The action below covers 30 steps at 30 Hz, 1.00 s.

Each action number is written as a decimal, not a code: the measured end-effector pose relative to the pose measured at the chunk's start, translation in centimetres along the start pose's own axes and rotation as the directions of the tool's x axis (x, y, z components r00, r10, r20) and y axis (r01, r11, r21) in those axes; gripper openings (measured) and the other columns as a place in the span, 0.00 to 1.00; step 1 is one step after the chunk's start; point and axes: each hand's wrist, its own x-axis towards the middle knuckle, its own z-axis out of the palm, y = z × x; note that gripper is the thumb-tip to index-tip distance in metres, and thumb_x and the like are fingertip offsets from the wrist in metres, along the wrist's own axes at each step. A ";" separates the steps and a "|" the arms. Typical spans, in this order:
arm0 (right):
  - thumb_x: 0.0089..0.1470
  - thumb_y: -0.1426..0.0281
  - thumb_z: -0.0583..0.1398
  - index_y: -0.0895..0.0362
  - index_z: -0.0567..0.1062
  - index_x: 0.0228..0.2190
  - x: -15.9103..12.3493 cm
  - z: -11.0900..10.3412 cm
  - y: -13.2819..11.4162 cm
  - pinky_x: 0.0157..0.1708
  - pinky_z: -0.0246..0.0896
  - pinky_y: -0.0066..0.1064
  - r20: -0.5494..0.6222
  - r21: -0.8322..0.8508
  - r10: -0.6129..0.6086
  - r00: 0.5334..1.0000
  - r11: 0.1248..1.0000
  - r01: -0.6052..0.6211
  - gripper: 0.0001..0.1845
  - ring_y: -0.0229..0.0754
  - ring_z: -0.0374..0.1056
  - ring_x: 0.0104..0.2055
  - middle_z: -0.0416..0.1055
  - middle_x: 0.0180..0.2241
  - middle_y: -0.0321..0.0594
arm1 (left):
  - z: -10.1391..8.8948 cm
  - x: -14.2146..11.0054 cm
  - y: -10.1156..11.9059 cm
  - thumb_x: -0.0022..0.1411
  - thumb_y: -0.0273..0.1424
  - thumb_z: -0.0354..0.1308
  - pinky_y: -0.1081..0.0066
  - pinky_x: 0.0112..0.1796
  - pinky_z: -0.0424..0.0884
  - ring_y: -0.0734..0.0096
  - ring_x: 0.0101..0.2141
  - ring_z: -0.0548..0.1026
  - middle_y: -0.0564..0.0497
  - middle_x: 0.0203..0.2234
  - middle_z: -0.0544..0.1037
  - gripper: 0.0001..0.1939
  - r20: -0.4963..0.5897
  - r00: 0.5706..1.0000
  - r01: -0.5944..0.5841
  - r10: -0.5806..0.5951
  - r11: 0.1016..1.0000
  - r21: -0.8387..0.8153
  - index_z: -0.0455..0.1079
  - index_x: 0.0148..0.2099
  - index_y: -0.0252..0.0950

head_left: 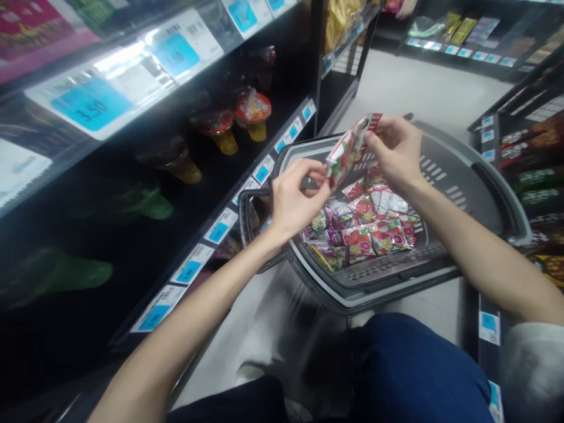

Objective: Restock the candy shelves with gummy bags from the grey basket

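Between both hands is a small red and white candy packet [348, 151], tilted above the basket. My left hand [302, 197] pinches its lower left end, and my right hand [395, 151] pinches its upper right end. Below them, the dark grey shopping basket [467, 155] has slotted walls and a light grey rim. Several red and white candy packets [359, 241] lie in it, mixed with a few purple ones [333, 226]. Part of the pile is hidden by my hands and forearms.
At the left a dark shelf [145, 258] carries blue and white price tags and cups with orange-red lids [253, 108]. Another shelf with dark snack bags [540, 144] stands at the right. Pale floor [434, 76] runs ahead between shelves. My blue-clad knee [409, 364] is just under the basket.
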 end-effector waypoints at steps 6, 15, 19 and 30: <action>0.53 0.45 0.65 0.47 0.76 0.38 0.0 0.1 -1.1 0.37 0.76 0.45 -0.031 0.007 0.021 0.999 1.000 -0.021 0.21 0.51 0.76 0.41 0.78 0.38 0.40 | 1.4 0.6 -4.4 0.66 0.26 0.53 0.72 0.34 0.78 0.76 0.30 0.79 0.53 0.32 0.77 0.20 0.196 0.947 0.293 -0.254 0.933 -0.208 0.56 0.59 0.40; 0.55 0.53 0.66 0.49 0.77 0.38 -0.6 0.2 -5.0 0.36 0.72 0.38 -0.063 -0.122 0.317 0.946 0.939 -0.322 0.15 0.42 0.70 0.40 0.78 0.42 0.41 | 0.5 1.1 -1.9 0.65 0.25 0.49 0.68 0.43 0.77 0.71 0.33 0.81 0.48 0.31 0.82 0.18 0.498 0.766 0.576 -0.406 0.778 -0.252 0.63 0.57 0.33; 0.56 0.64 0.66 0.53 0.78 0.37 -0.6 0.3 -5.7 0.39 0.69 0.36 -0.079 -0.056 0.282 0.956 0.956 -0.286 0.08 0.38 0.70 0.38 0.78 0.42 0.43 | 0.3 1.1 -1.7 0.63 0.26 0.51 0.68 0.44 0.76 0.70 0.35 0.81 0.46 0.33 0.82 0.16 0.558 0.728 0.603 -0.399 0.759 -0.245 0.67 0.52 0.31; 0.55 0.62 0.67 0.52 0.80 0.32 -0.5 -0.6 -5.8 0.29 0.64 0.39 0.088 0.013 0.680 0.728 0.730 -0.684 0.07 0.41 0.72 0.28 0.78 0.32 0.49 | 0.9 1.5 -1.5 0.62 0.28 0.51 0.64 0.49 0.74 0.66 0.40 0.80 0.45 0.36 0.81 0.11 0.524 0.715 0.637 -0.464 0.741 -0.213 0.68 0.45 0.34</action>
